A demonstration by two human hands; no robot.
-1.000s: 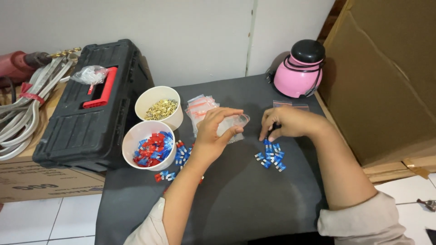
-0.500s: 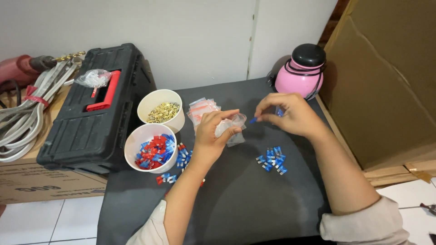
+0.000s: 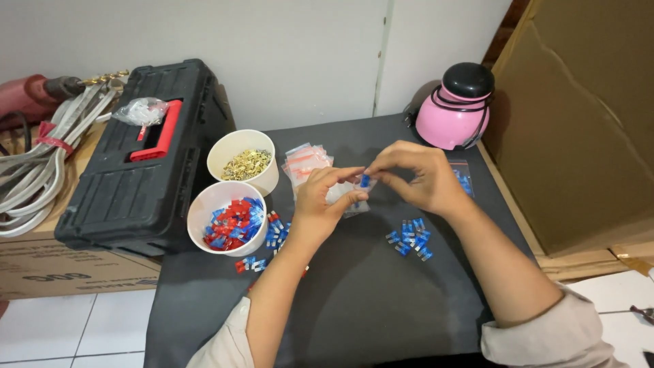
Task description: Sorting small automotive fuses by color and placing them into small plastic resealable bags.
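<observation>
The little blue piece (image 3: 365, 180) is pinched in my right hand (image 3: 415, 178) at the mouth of the small clear bag (image 3: 340, 196) my left hand (image 3: 325, 201) pinches above the worktop (image 3: 354, 300), and it could slip out and drop.

Two cups (image 3: 235, 204) stand left on the desk (image 3: 368, 307), toolbox (image 3: 146, 163) further left; loose connectors (image 3: 411, 238) lie right; jug (image 3: 453, 109) far right.

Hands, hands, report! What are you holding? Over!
Left hand holds small clear bag. Right hand pinches blue piece at its mouth. Nothing in the way.
</observation>
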